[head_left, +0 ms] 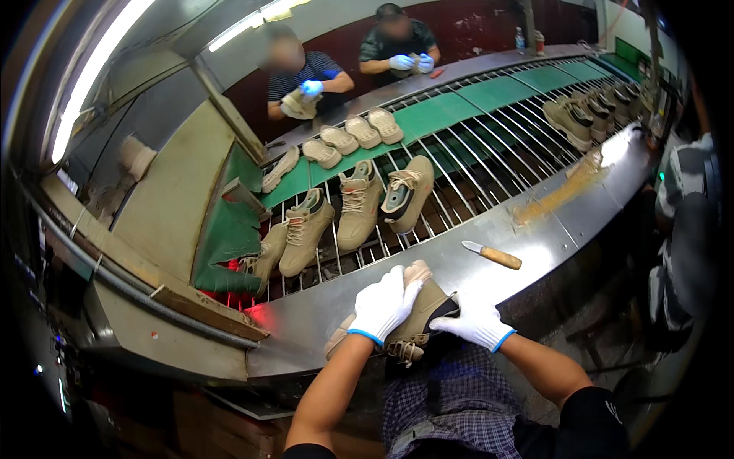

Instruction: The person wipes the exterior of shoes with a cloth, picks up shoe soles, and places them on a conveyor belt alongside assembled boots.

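Observation:
A tan lace-up shoe [427, 306] is tipped on its side at the near edge of the metal counter, its pale sole turned away to the left. My left hand [384, 304], in a white glove with a blue cuff, wraps over the sole side and covers its middle. With the same kind of glove, my right hand [473, 324] grips the dark collar at the shoe's opening, thumb toward the inside. The laces hang toward me. Beyond my right hand lies a knife [493, 255] with a wooden handle and short blade.
Tan shoes [356, 205] stand on a metal rod rack [459, 191] ahead, with loose soles [362, 131] on a green strip behind. More shoes [569, 122] sit far right. Two people [397, 46] handle pieces across the line. A housing with a torn green curtain [225, 237] borders the left.

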Available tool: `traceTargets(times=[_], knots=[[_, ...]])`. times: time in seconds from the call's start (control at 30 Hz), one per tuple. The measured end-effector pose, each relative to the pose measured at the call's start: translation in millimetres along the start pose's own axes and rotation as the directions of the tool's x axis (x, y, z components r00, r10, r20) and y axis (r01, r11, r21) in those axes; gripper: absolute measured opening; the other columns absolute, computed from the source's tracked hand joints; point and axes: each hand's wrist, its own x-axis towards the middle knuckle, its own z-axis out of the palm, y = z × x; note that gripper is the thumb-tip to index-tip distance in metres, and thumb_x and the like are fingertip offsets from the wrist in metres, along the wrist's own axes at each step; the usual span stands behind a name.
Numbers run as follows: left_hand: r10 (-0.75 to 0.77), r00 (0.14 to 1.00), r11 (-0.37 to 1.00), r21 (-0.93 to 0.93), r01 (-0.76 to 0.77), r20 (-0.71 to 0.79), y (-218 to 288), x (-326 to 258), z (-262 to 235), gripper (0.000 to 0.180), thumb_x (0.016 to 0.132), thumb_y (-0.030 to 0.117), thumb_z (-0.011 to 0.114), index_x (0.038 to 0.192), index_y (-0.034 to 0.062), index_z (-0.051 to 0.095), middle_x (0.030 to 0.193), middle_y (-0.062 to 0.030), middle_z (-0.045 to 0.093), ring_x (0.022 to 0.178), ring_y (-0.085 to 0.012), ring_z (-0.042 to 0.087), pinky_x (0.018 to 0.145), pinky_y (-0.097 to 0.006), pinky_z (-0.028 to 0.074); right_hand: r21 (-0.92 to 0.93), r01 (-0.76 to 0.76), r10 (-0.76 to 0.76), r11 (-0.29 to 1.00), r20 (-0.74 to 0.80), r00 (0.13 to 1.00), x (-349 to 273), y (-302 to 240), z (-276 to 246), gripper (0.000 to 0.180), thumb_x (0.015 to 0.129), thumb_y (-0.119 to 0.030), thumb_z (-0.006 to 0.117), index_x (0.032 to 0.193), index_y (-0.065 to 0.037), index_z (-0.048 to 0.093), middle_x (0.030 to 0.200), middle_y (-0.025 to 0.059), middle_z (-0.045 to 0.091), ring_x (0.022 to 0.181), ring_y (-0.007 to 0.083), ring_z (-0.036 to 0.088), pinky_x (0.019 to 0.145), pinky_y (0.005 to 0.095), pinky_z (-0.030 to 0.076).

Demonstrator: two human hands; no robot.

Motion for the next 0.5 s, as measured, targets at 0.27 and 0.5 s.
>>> traceTargets(times=[0.27,0.5], knots=[[-0.159,0.938,0.945,-0.323,0.053,-0.309,-15,-37,-43,0.058,0.103,0.046,0.063,0.151,0.0149,0.052,0.133,-0.0244,0.069,0.115,-0.0438,0.071,0.099,-0.047,0.055,0.880,0.271,-0.096,0.390,-0.254,0.963,-5,-43,27,0.069,0.083,-0.017,0.094,0.133,0.004,0.052,0.117,0.0126,0.070,0.099,0.0151,0.071,0.087,0.0315,0.060],[-0.173,0.748,0.737,-0.588,-0.333,-0.641,-25,-77,-71,0.062,0.107,0.033,0.064,0.152,-0.0057,0.047,0.125,-0.0287,0.072,0.114,-0.0356,0.073,0.100,-0.042,0.057,0.264,0.893,-0.531,0.364,-0.729,0.432,-1,-110,-52,0.051,0.069,-0.026,0.100,0.101,-0.008,0.065,0.097,0.0068,0.063,0.078,0.0169,0.061,0.070,0.0306,0.052]])
